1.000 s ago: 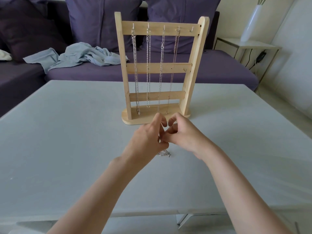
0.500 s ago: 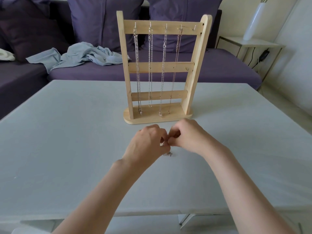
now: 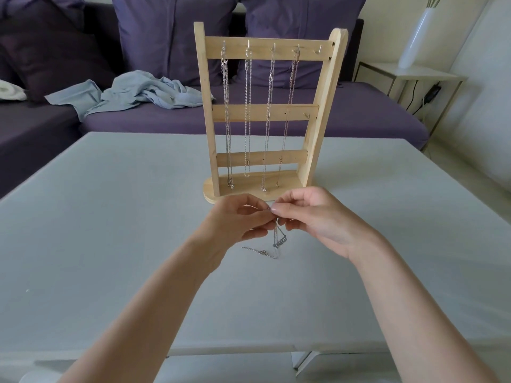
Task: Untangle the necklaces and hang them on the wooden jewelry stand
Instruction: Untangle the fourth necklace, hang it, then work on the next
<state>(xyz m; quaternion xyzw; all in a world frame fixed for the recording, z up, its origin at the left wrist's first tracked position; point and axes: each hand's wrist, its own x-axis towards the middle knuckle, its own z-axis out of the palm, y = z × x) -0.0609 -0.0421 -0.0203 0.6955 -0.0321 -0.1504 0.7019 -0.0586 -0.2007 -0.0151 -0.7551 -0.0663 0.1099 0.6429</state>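
Head view shows your left hand (image 3: 237, 221) and right hand (image 3: 312, 217) meeting just near of the wooden stand (image 3: 269, 114), each pinching the top of a thin silver necklace (image 3: 276, 244) between thumb and fingertips. From your fingers the chain drops to the grey bench (image 3: 110, 217), where its lower end lies in a loose trail running left beneath your left hand. On the stand, upright at the far middle of the bench, four chains (image 3: 247, 111) hang from the top bar's hooks, the rightmost hook (image 3: 318, 49) bare, and behind it a purple sofa (image 3: 359, 117) carries a crumpled blue cloth (image 3: 138, 92).
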